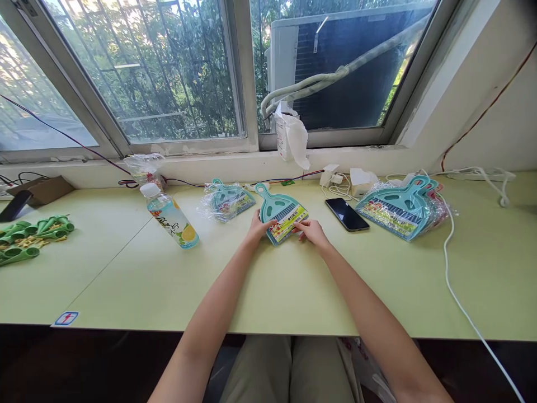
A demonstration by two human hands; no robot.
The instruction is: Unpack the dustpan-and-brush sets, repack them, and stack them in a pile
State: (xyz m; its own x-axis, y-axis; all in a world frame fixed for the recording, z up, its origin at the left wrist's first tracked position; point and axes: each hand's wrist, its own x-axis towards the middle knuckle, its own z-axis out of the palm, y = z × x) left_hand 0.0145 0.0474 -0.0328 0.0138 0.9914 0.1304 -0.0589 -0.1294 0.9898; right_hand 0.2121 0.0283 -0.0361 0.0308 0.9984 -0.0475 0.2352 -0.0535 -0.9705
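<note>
In the head view, a small teal dustpan-and-brush set [279, 210] with a yellow-green printed label is held a little above the table, its looped handle pointing up and left. My left hand [257, 228] grips its left edge, thumb over the label. At the label's right side, my right hand [311, 232] pinches the edge between thumb and fingers. Just left of it lies a similar teal set [230, 200] in crinkled clear plastic. Over on the right, a stack of wrapped teal sets [396, 204] rests on the table.
A black phone [347, 215] lies right of my hands, near a charger cable [342, 187]. A drink bottle [170, 215] leans to the left. Several green tubular pieces [36, 235] sit far left. A white cable [451, 280] crosses the right side. Tissue packet [289, 134] stands by the window.
</note>
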